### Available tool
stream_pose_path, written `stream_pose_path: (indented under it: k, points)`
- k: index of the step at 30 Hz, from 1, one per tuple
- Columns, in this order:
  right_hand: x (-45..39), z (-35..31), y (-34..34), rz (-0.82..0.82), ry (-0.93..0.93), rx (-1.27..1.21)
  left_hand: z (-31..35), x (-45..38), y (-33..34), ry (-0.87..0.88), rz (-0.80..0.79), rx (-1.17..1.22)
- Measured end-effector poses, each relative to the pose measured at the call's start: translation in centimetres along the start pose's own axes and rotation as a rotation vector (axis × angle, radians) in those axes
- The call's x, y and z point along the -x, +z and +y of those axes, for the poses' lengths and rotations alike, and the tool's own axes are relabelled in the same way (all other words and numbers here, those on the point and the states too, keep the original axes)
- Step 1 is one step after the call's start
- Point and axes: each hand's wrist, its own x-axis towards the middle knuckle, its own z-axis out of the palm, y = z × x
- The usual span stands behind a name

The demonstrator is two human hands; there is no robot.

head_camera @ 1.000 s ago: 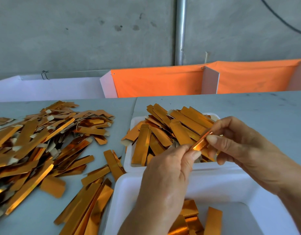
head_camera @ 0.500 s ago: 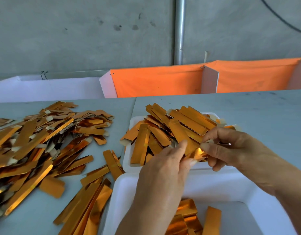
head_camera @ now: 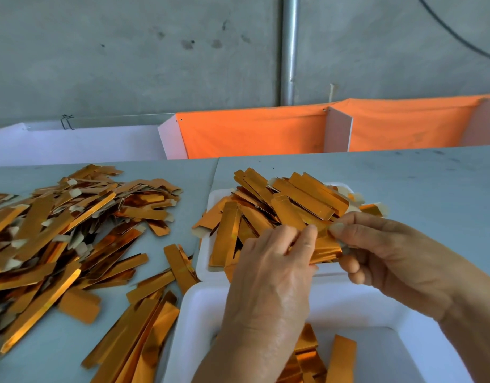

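Pinching one gold strip (head_camera: 326, 248) together, fingers of left hand (head_camera: 268, 280) and right hand (head_camera: 395, 261).

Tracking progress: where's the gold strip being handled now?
Head view, right of centre: the gold strip is pinched between left hand and right hand, above the far tray.

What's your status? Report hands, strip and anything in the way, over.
Left hand and right hand both pinching one gold strip. Strip held above near tray. Far tray, heaped with strips, close behind; nothing between the hands.
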Motion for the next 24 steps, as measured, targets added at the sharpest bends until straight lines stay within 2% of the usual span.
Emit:
stream_pose_path:
  k: [4, 8, 12, 16, 24]
  points:
    - [0.3, -0.2, -0.1, -0.08, 0.004, -0.024, 0.3, -0.1, -0.9, -0.064, -0.027, 0.197]
    - [0.2, -0.2, -0.4, -0.095, -0.028, -0.068, 0.1, 0.4, -0.5, -0.119, -0.011, 0.378]
    - [0.3, -0.4, -0.3, -0.1, -0.078, -0.042, -0.3, 0.2, -1.3, -0.241, -0.064, 0.549]
    - [0.4, -0.3, -0.4, -0.073, -0.133, 0.047, -0.6, 0.3, -1.2, -0.272, -0.115, 0.592]
    - [0.7, -0.6, -0.5, -0.1, -0.247, 0.196, -0.9, 0.4, -1.4, -0.222, -0.14, 0.599]
